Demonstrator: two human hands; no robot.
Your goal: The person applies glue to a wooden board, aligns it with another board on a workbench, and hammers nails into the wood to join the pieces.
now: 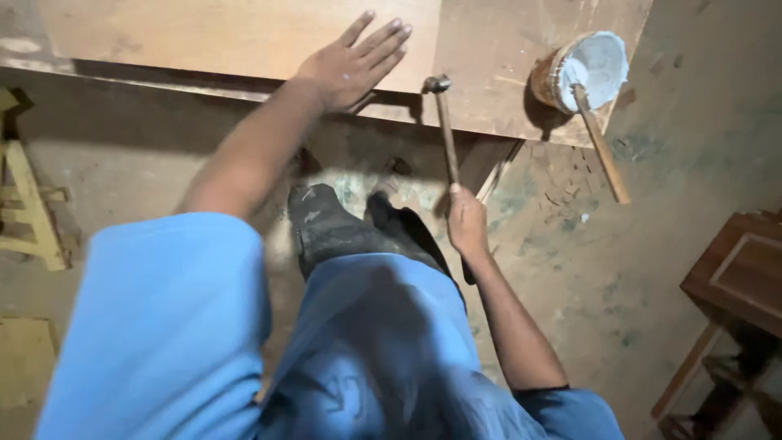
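Stool [32,204] far left: pale yellow wood, on the floor, well clear of me.

Left hand [352,61] next: flat, fingers spread, palm down on the plywood sheet [244,33]. No grip there, just pressing. Sheet is broad, tan, matte with scuffs, lies across the worktop [505,106], whose near edge is worn and scratched.

Centre: hammer [445,122], upright. Small dark steel head at the sheet's near edge; I can't tell if it touches. Thin straight wooden shaft runs down to my right hand [467,222], fist closed round the very bottom end. Judgement: head-heavy, stiff, dry wood so not slippery. Grip at the tail gives most swing, least control; choking up toward the head would steady it.

Below: my dark shoes [326,224] on a dusty concrete floor [570,269] blotched green and white.

Right of hammer: round tin [582,72], rusty wall, full of white paste, tilted toward the camera on the worktop. Wooden stick [601,147] stands in the paste and slants out over the worktop edge. Probably tips easily; stick likely slick with paste.

Far right: dark brown panelled wooden furniture [737,277], near the floor, apart from everything.
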